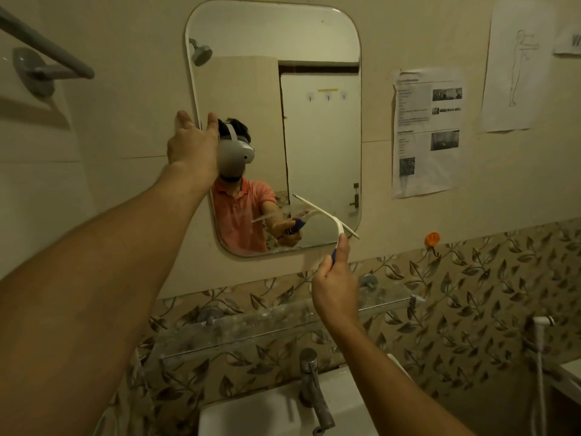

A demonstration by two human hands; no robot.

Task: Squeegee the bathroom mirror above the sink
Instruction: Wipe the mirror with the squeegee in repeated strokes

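Squeegee (320, 212) at lower right corner of mirror (267, 33). Blade slants from upper left down to lower right. Right hand (334, 287) just below, fingers curled round blue handle. Left hand (191, 146) farther off, fingers straight, on mirror's left edge.

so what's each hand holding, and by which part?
Right hand holds the squeegee, grip on its blue handle. Left hand holds nothing and rests open on the left edge of the mirror.
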